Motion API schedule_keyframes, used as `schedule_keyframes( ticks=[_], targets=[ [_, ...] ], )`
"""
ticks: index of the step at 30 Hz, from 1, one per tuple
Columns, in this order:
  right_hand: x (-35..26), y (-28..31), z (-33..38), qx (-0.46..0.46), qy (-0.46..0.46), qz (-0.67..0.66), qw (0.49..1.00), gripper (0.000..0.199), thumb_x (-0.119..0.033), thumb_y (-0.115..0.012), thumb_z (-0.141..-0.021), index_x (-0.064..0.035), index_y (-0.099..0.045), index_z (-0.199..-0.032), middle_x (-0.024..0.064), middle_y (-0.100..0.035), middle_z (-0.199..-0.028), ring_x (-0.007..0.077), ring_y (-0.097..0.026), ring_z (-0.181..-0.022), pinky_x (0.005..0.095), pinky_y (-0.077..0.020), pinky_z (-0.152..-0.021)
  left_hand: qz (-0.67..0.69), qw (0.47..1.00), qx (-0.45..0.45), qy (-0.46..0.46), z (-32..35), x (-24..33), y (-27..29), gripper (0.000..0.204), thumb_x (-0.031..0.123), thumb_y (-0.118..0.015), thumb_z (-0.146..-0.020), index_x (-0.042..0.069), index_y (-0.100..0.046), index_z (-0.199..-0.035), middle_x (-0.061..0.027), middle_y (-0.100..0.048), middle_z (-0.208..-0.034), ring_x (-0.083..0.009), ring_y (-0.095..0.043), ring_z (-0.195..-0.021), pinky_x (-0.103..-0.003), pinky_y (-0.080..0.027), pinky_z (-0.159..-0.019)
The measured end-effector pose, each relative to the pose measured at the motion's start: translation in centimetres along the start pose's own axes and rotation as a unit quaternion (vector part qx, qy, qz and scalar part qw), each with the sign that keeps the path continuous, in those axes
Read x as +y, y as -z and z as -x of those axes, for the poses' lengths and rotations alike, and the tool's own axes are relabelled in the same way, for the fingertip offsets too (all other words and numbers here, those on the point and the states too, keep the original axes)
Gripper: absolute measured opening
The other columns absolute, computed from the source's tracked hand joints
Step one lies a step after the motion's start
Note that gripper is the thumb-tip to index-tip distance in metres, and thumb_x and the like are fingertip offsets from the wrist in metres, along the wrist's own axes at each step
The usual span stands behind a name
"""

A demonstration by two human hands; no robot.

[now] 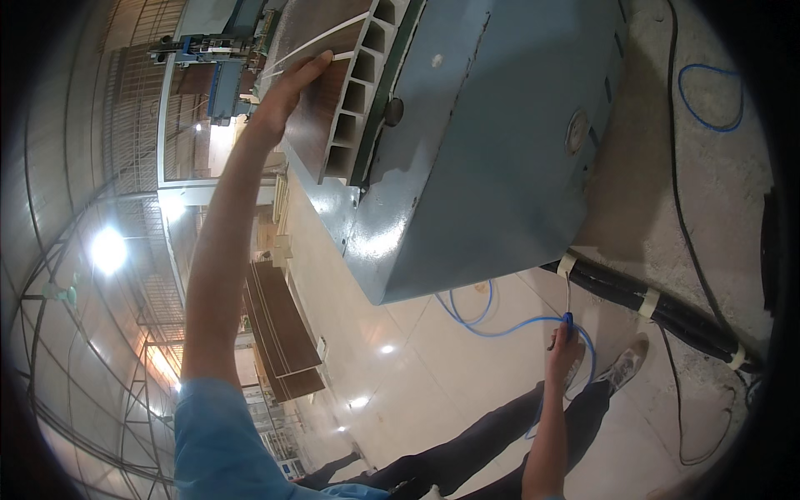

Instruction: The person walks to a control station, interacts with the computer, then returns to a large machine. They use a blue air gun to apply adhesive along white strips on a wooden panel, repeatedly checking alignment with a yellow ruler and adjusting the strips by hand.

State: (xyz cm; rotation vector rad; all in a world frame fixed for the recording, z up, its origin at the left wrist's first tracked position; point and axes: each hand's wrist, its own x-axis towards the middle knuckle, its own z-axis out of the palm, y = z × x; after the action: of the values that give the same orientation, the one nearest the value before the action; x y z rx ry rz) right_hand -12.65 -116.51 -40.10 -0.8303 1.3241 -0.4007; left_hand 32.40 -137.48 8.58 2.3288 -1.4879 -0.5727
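A brown wood-grain panel (321, 104) with a pale, hollow-celled end lies on the bed of a blue-grey machine (500, 150). My left hand (293, 90) rests on its face near that end, fingers extended and not wrapped around anything. Thin white lines, perhaps strips, run across the panel by my fingertips. My right hand (560, 350) hangs low by my legs, closed around an air blow gun (569, 321) with a blue body and thin metal nozzle. A blue hose (508, 329) trails from it across the floor.
Thick black bundled cables (612, 292) with pale ties run along the floor near my feet. A thin black cable (679, 183) and another blue hose loop (712, 98) lie farther right. Brown panels (279, 325) are stacked at left. Blue machine parts (221, 79) stand beyond my left hand.
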Motion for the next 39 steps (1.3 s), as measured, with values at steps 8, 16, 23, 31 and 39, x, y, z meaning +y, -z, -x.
schedule_keyframes(
  ticks=[8,16,23,31,39],
  targets=[
    [1.0,-1.2,0.1,-0.006,-0.003,-0.006,1.0,0.05,-0.046,-0.055,-0.106,0.0028,-0.064,-0.108,0.0136,-0.071,-0.089,0.0269,-0.07,-0.082,0.0395,-0.0527,-0.074,-0.113,0.98,-0.05,0.158,-2.4,2.4,1.4,0.086,0.075,-0.056,-0.093,0.002,-0.064,-0.139,-0.0191,-0.061,-0.141,-0.0309,-0.046,-0.142,-0.043,-0.025,-0.123],
    [1.4,-1.3,-0.2,-0.003,0.007,0.018,1.0,0.052,-0.048,-0.056,-0.106,0.0027,-0.063,-0.111,0.0159,-0.072,-0.09,0.028,-0.071,-0.083,0.0396,-0.0538,-0.076,-0.138,0.975,-0.052,0.164,-2.7,2.7,1.4,0.092,0.079,-0.059,-0.089,0.004,-0.062,-0.143,-0.0172,-0.054,-0.15,-0.0318,-0.044,-0.143,-0.046,-0.02,-0.125],
    [0.7,-1.7,0.0,-0.004,0.001,-0.014,1.0,0.051,-0.047,-0.056,-0.106,0.0031,-0.063,-0.111,0.015,-0.072,-0.09,0.0275,-0.07,-0.083,0.04,-0.0531,-0.075,-0.163,0.973,-0.078,0.142,-2.5,2.5,2.7,0.082,0.069,-0.052,-0.098,0.005,-0.056,-0.149,-0.0174,-0.053,-0.154,-0.0305,-0.043,-0.147,-0.044,-0.022,-0.126],
    [2.1,-1.5,0.1,-0.014,-0.039,0.031,0.999,0.044,-0.044,-0.056,-0.106,0.0001,-0.063,-0.106,0.0116,-0.07,-0.088,0.0247,-0.069,-0.08,0.0389,-0.0518,-0.073,-0.224,0.964,-0.104,0.096,-2.1,3.6,3.1,0.072,0.064,-0.051,-0.101,0.008,-0.06,-0.146,-0.0166,-0.057,-0.151,-0.0299,-0.049,-0.143,-0.046,-0.027,-0.124],
    [1.8,-2.7,1.7,-0.049,-0.011,0.054,0.997,0.043,-0.044,-0.055,-0.107,-0.0016,-0.062,-0.103,0.0097,-0.067,-0.083,0.0207,-0.066,-0.078,0.0367,-0.0511,-0.071,-0.323,0.924,-0.098,0.182,-4.7,6.7,3.2,0.097,0.077,-0.078,-0.075,0.001,-0.068,-0.135,-0.0252,-0.058,-0.147,-0.0383,-0.05,-0.14,-0.049,-0.037,-0.116]
  ],
)
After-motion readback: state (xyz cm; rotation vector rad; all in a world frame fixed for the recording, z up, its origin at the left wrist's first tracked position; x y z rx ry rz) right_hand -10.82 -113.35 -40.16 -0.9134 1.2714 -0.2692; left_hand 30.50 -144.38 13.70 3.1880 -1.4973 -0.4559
